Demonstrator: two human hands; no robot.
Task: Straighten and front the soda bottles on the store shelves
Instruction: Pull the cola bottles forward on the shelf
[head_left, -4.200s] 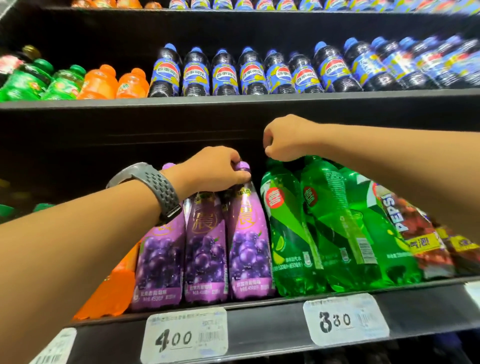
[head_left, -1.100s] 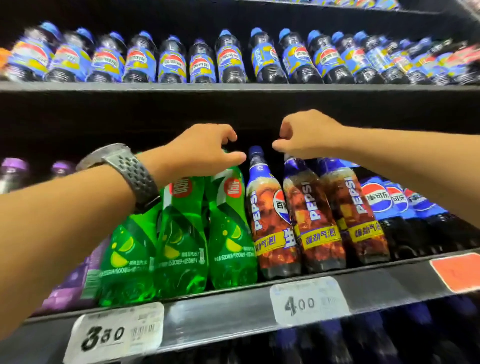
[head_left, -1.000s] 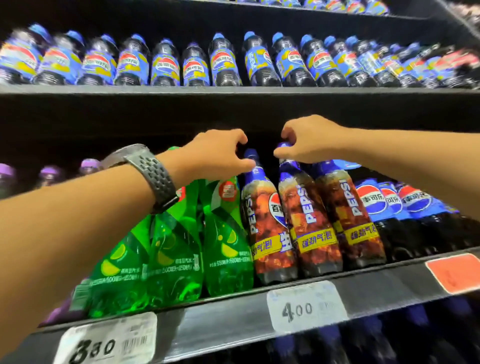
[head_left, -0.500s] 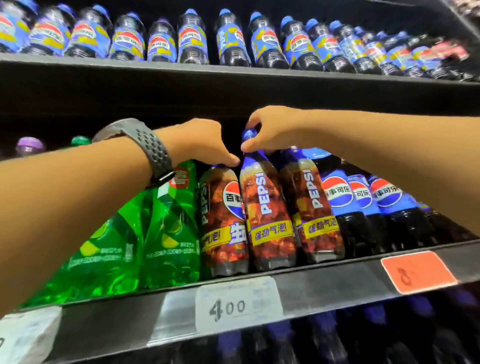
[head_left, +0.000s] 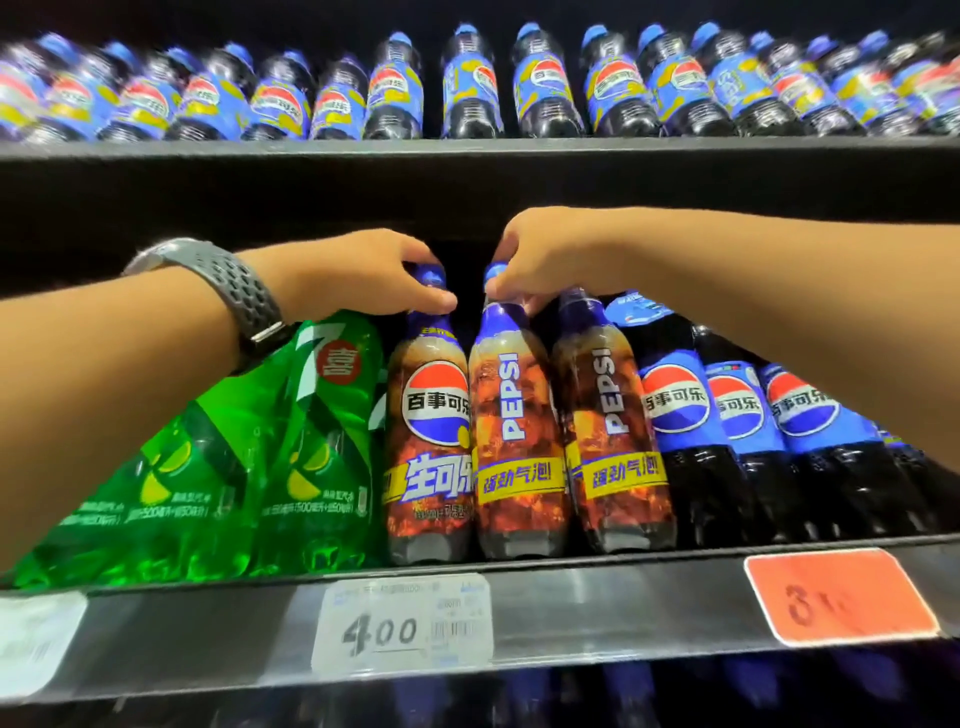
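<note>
Directly ahead, three plastic Pepsi bottles (head_left: 511, 493) with amber cola-print labels stand touching at the front edge of a black metal store shelf (head_left: 571, 608). The left hand (head_left: 363, 275), a grey watch band (head_left: 244, 291) on its wrist, curls fingers and thumb round the neck of the leftmost amber bottle (head_left: 428, 431). The right hand (head_left: 540, 254) pinches the blue cap of the middle amber bottle (head_left: 511, 431); the third amber bottle (head_left: 608, 441) stands just beside it. Three dark cola bottles with blue labels (head_left: 675, 410) follow on the right; two green plastic 7-Up bottles (head_left: 322, 441) show on the left. Two white price tags (head_left: 402, 623) and one orange tag (head_left: 841, 597) line the shelf rail. Above, a row of blue-labelled bottles (head_left: 467, 88) is too blurred to count.
</note>
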